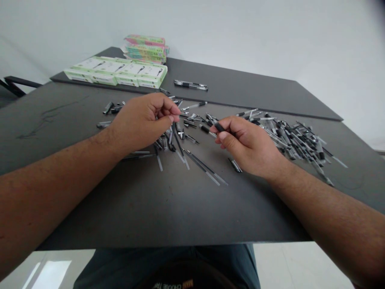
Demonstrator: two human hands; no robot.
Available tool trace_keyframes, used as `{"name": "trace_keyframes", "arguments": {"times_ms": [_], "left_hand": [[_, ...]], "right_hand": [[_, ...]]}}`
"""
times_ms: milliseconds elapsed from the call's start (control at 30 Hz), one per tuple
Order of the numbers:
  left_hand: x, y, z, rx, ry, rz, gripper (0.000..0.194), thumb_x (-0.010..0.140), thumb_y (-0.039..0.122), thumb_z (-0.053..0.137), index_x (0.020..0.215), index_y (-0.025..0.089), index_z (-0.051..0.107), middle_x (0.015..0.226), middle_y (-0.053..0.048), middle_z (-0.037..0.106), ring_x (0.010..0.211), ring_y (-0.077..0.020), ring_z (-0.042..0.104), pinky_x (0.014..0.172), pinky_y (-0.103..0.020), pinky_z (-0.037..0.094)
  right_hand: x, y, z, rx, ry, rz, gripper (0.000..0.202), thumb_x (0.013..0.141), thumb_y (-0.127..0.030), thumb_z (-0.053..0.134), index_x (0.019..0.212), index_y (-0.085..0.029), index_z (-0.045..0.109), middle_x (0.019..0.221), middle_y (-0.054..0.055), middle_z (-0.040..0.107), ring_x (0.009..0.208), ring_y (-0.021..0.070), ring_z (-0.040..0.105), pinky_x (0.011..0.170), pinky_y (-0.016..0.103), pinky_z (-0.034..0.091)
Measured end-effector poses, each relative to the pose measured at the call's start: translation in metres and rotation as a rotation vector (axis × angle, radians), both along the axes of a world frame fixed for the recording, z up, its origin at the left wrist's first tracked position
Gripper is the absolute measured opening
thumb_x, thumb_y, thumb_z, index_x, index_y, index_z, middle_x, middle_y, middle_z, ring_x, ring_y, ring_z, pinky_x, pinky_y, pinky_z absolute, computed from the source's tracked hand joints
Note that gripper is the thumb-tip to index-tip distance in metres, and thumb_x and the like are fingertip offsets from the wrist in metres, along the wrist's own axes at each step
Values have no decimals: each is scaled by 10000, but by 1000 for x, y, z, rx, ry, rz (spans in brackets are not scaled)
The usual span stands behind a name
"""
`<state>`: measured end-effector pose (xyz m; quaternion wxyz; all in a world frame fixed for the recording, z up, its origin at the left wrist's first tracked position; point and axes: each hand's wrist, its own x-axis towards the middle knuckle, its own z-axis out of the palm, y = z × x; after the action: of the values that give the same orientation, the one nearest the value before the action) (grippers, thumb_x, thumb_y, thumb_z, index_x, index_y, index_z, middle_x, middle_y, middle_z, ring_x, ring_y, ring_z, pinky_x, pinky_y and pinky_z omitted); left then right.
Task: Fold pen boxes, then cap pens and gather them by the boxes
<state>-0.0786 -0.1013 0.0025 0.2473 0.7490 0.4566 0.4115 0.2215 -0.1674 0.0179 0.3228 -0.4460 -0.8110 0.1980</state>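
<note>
My right hand is closed around a pen with a black grip, its tip end pointing up and left. Thumb and fingertips of my left hand are pinched together above the loose parts; what they hold, if anything, is too small to make out. Below and between the hands lie scattered pen caps, barrels and thin ink refills. A clear barrel with a black grip rests just left of my right fingers. Near my right wrist lies a pen cap.
A large heap of pen parts spreads on the right of the dark table. On the raised board at the back are white-green boxes, a stack of colourful boxes and a few assembled pens.
</note>
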Motion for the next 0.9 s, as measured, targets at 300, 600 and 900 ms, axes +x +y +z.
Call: {"name": "trace_keyframes", "arguments": {"times_ms": [300,600,900], "left_hand": [[3,-5,-5,95,183,-56,139,937,323,757,1025,282,857,881,-26,796,790,-236,692,788,-358,506],[4,9,-12,185,570,-155,326,846,310,723,1102,306,925,1047,-97,853,1143,-386,766,1176,-531,529],[15,5,-8,206,879,-154,464,981,340,573,1237,175,922,1108,-168,847,1169,-398,772,1108,-574,580]], "right_hand": [[2,4,-1,7,36,-13,195,1090,-288,617,1160,-212,782,968,50,817,867,234,733,861,386,565],[1,3,-1,5,25,-4,172,1081,-244,608,1128,-216,771,962,38,803,859,228,734,829,377,539],[0,4,-2,9,31,17,187,1090,-267,605,1146,-203,772,972,37,806,839,218,719,799,371,500]]}}
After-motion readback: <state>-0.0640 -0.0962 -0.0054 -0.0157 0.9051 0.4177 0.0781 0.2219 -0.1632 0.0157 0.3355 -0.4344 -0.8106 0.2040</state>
